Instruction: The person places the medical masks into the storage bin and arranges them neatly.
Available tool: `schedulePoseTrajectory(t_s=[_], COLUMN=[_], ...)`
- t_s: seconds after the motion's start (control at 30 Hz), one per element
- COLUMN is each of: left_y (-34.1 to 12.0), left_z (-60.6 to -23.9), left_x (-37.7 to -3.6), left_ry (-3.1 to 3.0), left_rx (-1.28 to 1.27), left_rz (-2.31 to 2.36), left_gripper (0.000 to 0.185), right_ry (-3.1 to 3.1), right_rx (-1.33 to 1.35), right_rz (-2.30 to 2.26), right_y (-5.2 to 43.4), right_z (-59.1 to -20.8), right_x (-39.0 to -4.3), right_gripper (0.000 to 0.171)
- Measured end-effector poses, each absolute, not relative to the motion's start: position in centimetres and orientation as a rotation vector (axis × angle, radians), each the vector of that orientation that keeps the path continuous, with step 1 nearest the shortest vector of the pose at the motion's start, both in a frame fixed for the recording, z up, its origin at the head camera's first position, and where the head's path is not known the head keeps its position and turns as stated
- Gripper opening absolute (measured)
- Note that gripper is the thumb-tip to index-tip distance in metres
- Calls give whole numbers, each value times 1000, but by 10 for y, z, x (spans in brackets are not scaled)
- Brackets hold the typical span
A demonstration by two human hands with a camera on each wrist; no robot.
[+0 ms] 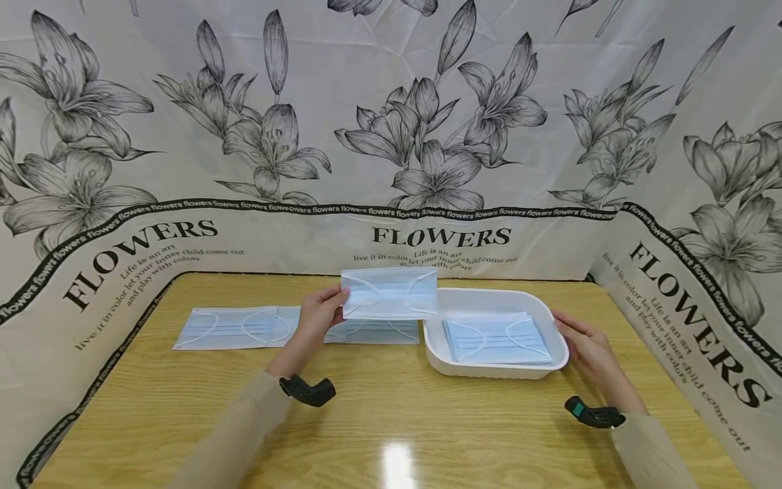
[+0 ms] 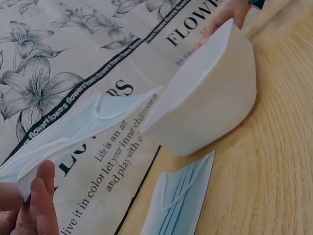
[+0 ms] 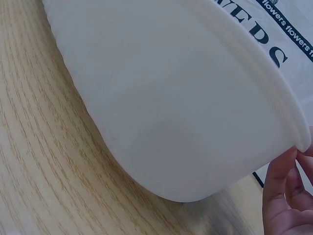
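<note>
Fingertips (image 3: 281, 171) of the right hand (image 1: 585, 348) touch the tray's rim (image 1: 489, 296); left hand (image 1: 319, 316) pinches a limp, featherlight mask (image 1: 389, 293) by its edge, surely floppy.

Masks (image 1: 389, 293) pale blue, white loops. Tray (image 1: 497, 370) plain white. Worktop (image 1: 391, 421) light wood grain. Backdrop (image 1: 391, 102) off-white, grey-black lily print, black "FLOWERS" lettering across mid frame. Sleeves (image 1: 244, 424) beige.
</note>
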State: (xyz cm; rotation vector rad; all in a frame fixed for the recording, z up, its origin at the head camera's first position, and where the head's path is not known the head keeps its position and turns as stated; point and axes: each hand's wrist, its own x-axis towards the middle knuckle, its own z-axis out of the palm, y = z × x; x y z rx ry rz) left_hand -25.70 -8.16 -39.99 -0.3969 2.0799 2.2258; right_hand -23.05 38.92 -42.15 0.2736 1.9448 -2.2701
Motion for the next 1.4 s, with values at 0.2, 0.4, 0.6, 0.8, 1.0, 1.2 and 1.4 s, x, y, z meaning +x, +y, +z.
schedulePoseTrajectory(t_s=[0.2,0.4,0.6,0.8,1.0,1.2,1.4], left_y=[-65,-53,-36,-19,-4,11,24], left_z=[-399,-399,-397,-395,-399,-402,-400], left_x=[-254,-250,-249,-251,-250,-249,-248], left_ry=[2034,1959,1894,1835,1826,1823,1805], left_rx=[-393,-370,-337,-288,-266,-259,-274], left_rz=[2220,2246,2274,2302,2285,2256,2222], left_gripper=[39,38,38,38,37,39,38], right_ry=[1935,1892,1890,1908,1888,1869,1881], right_rx=[305,279,286,325,307,274,318], right_rz=[-2263,-2302,-2313,-2290,-2313,-2353,-2319], right_y=[390,390,394,393,392,394,393], right_z=[-423,-424,-425,-425,-427,-427,-426], right_x=[-229,-230,-230,-230,-230,-230,-230], right_gripper=[18,20,20,18,18,19,18])
